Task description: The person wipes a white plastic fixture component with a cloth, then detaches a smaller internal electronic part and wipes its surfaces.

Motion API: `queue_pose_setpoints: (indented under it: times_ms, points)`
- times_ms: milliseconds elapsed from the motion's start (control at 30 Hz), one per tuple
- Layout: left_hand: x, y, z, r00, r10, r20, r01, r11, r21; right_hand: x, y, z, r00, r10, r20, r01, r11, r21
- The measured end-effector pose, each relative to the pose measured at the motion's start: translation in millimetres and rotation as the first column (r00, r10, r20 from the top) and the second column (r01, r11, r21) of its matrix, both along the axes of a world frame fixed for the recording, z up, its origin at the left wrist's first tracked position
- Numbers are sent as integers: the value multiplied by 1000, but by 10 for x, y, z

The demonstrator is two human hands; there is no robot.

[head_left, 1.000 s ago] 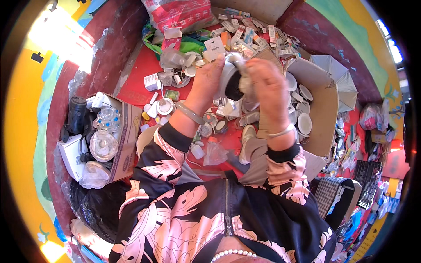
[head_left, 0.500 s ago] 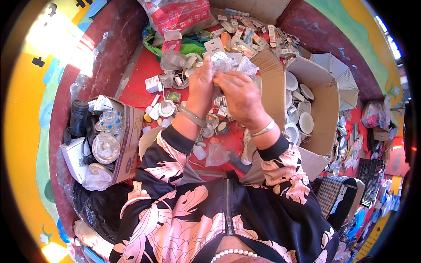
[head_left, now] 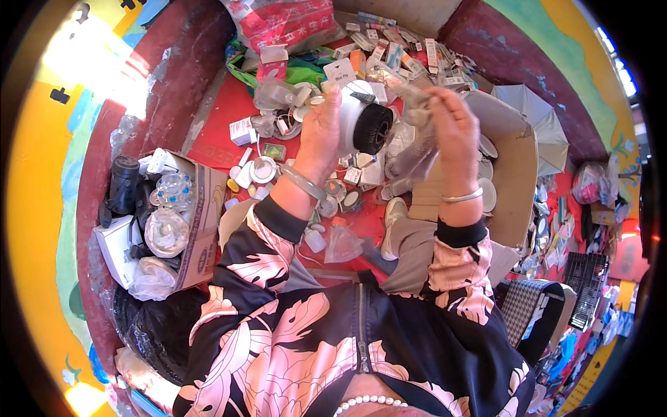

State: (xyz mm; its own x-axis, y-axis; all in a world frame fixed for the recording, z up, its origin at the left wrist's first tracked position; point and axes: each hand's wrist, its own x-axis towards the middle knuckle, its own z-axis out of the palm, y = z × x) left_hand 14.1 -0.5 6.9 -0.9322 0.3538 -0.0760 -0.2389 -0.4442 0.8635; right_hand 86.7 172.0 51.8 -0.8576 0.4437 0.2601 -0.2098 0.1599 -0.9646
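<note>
My left hand (head_left: 321,133) is closed round the white rim of a downlight (head_left: 352,115). Its black ribbed end (head_left: 374,129) faces right, with nothing over it. To the right, my right hand (head_left: 455,131) is raised and slightly blurred, fingers pinching a crumpled clear plastic wrap (head_left: 415,142) that hangs down apart from the downlight. Under both hands, small lamps and boxes lie strewn about, among them a white round light (head_left: 263,171) and a small white box (head_left: 242,133).
At the right, an open cardboard box (head_left: 514,149) holds several white round lights. Another carton (head_left: 201,222) at the left is full of wrapped items. Small packages (head_left: 410,59) are heaped at the back beside a red and white sack (head_left: 295,26). My shoe (head_left: 394,226) rests below the hands.
My right hand has moved right and away from my left, taking the plastic wrap off the downlight. The downlight's black end is now uncovered; my left hand stays nearly in place.
</note>
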Motion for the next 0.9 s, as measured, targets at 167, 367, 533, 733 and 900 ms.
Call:
queue_pose_setpoints:
  times_ms: [167,367,533,733,900]
  points:
    - [22,12,-41,994,19,-110,-21,1000,-14,-36,-307,-82,999,41,4,-34,769,639]
    - [8,10,-92,978,80,-191,-87,996,-26,-27,-485,-73,976,54,-213,146,566,811]
    - [105,19,6,988,85,-130,-92,995,-49,25,-605,-73,948,47,-314,291,267,919]
    - [75,70,-142,983,73,-170,-80,996,-33,37,-817,-128,960,13,-281,253,399,881]
    - [109,90,-158,974,100,-201,-121,988,-93,48,-831,-164,963,-67,-261,229,711,665]
